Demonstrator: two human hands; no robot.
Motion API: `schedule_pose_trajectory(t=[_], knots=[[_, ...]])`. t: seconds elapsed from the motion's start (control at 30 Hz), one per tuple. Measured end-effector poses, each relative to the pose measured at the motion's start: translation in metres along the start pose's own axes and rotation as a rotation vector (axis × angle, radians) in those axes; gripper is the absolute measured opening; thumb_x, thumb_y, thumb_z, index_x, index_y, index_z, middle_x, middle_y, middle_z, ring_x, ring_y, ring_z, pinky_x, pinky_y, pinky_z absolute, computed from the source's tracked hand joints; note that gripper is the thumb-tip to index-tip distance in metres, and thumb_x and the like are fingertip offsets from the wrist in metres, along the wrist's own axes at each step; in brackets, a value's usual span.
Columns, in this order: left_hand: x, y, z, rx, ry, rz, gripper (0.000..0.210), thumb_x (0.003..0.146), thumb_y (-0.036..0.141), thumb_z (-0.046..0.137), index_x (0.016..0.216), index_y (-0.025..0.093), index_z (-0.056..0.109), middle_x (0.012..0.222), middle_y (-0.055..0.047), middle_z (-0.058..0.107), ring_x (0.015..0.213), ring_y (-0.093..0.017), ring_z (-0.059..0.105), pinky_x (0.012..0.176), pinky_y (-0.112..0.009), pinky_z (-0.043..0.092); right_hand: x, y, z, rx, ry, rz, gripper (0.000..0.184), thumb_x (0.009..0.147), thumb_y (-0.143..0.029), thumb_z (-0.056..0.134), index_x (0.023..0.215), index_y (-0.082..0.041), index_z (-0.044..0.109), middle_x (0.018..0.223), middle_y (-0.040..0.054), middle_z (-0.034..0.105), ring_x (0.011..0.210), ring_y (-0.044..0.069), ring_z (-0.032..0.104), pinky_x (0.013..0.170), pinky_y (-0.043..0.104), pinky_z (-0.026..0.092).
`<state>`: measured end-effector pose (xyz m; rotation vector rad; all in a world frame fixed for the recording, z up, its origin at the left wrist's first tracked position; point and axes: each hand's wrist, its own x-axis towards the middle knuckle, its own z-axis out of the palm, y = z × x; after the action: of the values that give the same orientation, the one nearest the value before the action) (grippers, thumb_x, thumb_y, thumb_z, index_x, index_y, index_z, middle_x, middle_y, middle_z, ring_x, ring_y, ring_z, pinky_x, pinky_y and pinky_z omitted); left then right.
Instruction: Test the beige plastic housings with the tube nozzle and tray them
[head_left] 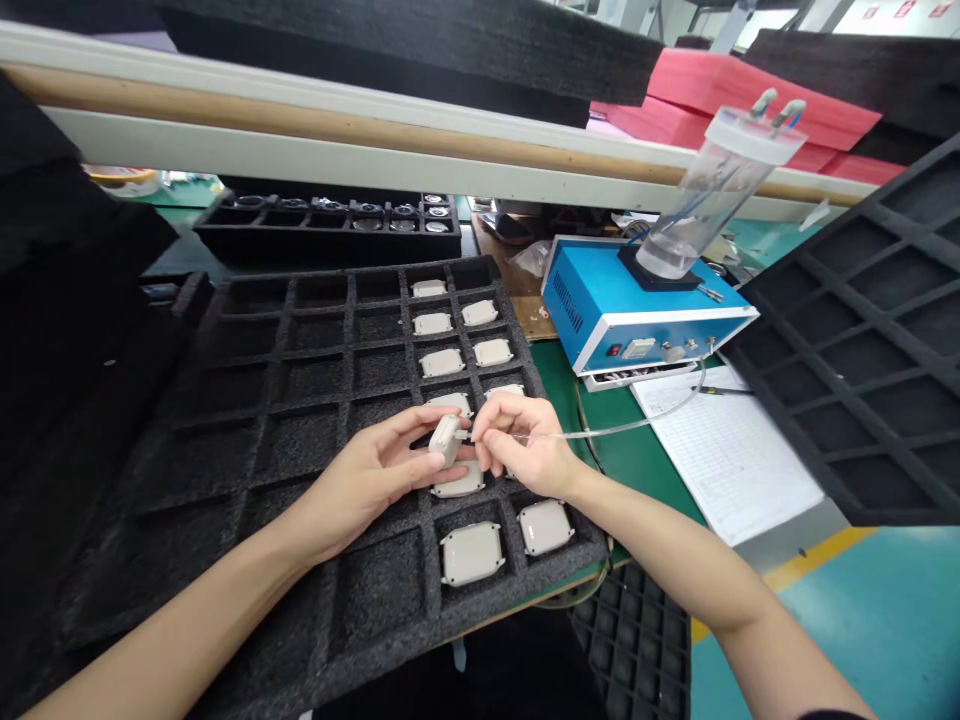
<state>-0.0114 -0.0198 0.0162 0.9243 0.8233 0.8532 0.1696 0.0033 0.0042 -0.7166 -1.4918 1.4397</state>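
Two bare forearms nearest, coming in from the lower corners. Under them, a black foam tray, pocketed, on the green counter. Beige watch cases lie flat in its two right-hand columns, one per pocket. Below the counter edge at right, another dark gridded tray.

Left hand: thumb and fingers grasping one beige watch case, tilted up on edge, held above the tray's right half. Right hand: fingertips pinched on the end of a clear tube, close beside the held case; contact between tube end and case cannot be told.

Farther right, written sheets with a dark pen across them. The tube runs to the front of a blue bench unit; a clear cylinder stands tilted-looking on top. A gridded black tray slants at far right.

Beyond: a second foam tray holding round parts; above it, a white shelf edge, with red foam blocks on the shelf.
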Motion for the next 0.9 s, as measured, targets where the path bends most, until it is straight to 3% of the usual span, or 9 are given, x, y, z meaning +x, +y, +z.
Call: schedule_pose_trajectory(t=[0.9], knots=[[0.0000,-0.0020,-0.0022,0.045,0.007,0.025,0.031,0.077,0.020,0.070,0.108,0.024,0.066,0.127,-0.006,0.062,0.110,-0.029,0.062,0.096,-0.045,0.052,-0.0004,0.0006,0.0000,-0.021,-0.003,0.017,0.003,0.069,-0.013,0.053,0.069,-0.016,0.053,0.052,-0.0036,0.058,0.039,0.005,0.047,0.040,0.016,0.039]])
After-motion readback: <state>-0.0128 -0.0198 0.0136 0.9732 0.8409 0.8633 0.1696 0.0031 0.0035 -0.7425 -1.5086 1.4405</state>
